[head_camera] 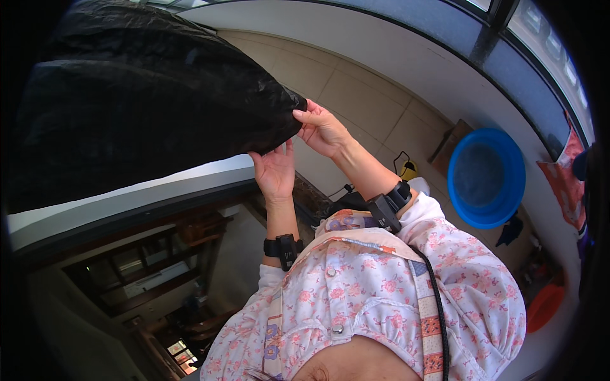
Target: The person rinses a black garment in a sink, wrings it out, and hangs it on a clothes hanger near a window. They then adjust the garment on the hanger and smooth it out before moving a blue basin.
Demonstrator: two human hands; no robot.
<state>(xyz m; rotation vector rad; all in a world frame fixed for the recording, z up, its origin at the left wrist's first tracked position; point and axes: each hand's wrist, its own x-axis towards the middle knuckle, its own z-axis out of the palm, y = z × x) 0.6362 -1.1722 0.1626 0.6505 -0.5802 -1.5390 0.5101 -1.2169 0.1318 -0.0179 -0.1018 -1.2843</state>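
A large sheet of thin black material [143, 100], creased and slightly shiny, spreads across the upper left of the head view. At its right end, my right hand [321, 128] pinches the edge between thumb and fingers. My left hand [275, 171] is just below and to the left, palm facing me, with its thumb and fingertips gripping the lower edge; the fingers are partly hidden behind the sheet. Both forearms wear black straps with small devices.
A blue plastic basin [486, 178] stands at the right by a white wall, next to a brown box-like object [450, 145]. A yellow item with a black cord [408, 169] lies on the tiled floor [367, 100]. An orange basin [545, 308] is lower right. Windows line the top right.
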